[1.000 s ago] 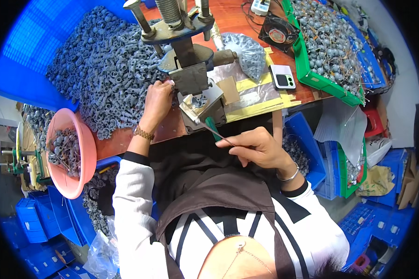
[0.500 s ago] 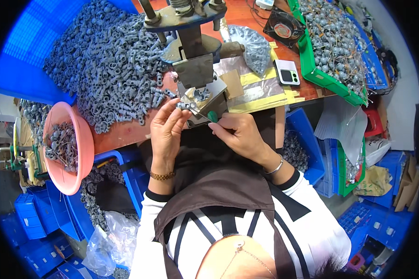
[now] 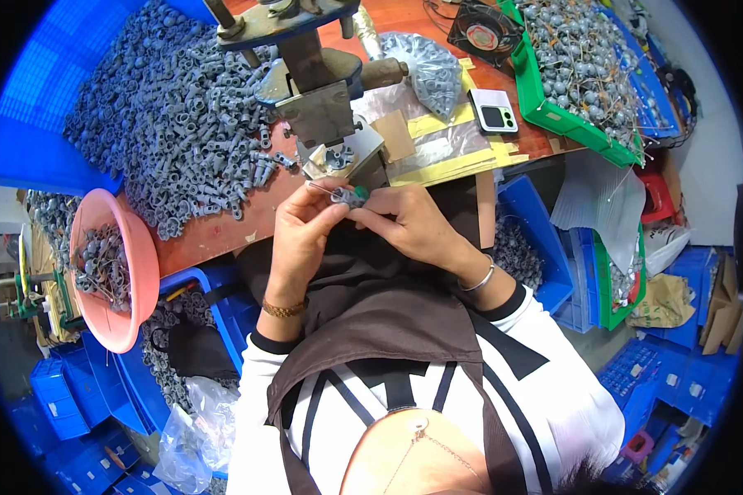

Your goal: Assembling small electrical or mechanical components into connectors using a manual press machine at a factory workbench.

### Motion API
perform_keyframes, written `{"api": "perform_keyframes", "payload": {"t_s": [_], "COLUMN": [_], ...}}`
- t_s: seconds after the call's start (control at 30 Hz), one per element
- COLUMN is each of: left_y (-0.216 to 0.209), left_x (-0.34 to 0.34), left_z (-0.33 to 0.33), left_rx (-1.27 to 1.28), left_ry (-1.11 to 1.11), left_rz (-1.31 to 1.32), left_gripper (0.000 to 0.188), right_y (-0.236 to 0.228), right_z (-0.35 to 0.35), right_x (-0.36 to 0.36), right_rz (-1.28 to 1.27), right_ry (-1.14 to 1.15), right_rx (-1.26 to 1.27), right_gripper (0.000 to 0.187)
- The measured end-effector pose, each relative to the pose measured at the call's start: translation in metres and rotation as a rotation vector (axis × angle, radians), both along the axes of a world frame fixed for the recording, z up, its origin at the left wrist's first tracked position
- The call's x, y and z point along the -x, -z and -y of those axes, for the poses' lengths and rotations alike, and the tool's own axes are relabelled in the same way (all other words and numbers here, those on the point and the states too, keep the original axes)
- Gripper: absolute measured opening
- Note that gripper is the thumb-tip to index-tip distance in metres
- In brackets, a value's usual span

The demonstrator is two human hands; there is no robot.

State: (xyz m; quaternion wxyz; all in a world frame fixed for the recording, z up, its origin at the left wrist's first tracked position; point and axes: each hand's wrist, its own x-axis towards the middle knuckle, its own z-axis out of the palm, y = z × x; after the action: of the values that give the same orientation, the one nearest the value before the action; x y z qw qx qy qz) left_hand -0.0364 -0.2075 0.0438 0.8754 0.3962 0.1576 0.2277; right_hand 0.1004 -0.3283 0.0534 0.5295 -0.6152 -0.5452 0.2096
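Just in front of the press, my two hands meet. My left hand (image 3: 304, 224) is closed, its thumb and fingertips gripping a small grey plastic fitting (image 3: 343, 196). Touching that fitting's right side is a small green piece (image 3: 361, 192), pinched by my right hand (image 3: 411, 221). A thin rod shows at the left of the fitting; whether it runs through to the green piece I cannot tell. Behind my hands stands the metal press (image 3: 315, 115), with another grey part (image 3: 337, 157) lying on its light block.
A large heap of grey fittings (image 3: 190, 115) covers the table's left side. A pink basin (image 3: 144, 272) stands at the left. On the right are a bag of parts (image 3: 434, 74), a phone (image 3: 495, 113), a fan (image 3: 485, 35) and a green crate (image 3: 553, 124).
My hands have come together, the right bringing the green piece against the grey fitting. The left has tilted the fitting and drawn it slightly nearer to me. The whole view has shifted a little.
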Motion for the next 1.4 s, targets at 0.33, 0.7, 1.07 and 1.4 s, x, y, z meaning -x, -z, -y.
{"api": "perform_keyframes", "payload": {"t_s": [0.33,0.7,1.07,1.4], "left_y": [-0.004,-0.014,0.028,0.019], "left_x": [0.008,0.006,-0.028,-0.031], "left_z": [0.015,0.01,-0.016,-0.033], "left_rx": [-1.072,-1.767,-1.165,-1.111], "left_ry": [-0.492,-0.542,-0.561,-0.376], "left_rz": [-0.121,-0.484,-0.525,-0.545], "left_gripper": [0.014,0.038,0.019,0.023], "right_y": [0.007,0.014,0.028,0.008], "right_z": [0.0,-0.025,-0.047,-0.054], "right_x": [-0.012,-0.022,-0.011,-0.093], "right_rz": [-1.159,-0.53,0.376,0.19], "right_ry": [-0.263,-0.163,0.35,0.206], "right_rx": [0.263,0.08,0.148,0.102], "right_gripper": [0.016,0.012,0.013,0.019]}}
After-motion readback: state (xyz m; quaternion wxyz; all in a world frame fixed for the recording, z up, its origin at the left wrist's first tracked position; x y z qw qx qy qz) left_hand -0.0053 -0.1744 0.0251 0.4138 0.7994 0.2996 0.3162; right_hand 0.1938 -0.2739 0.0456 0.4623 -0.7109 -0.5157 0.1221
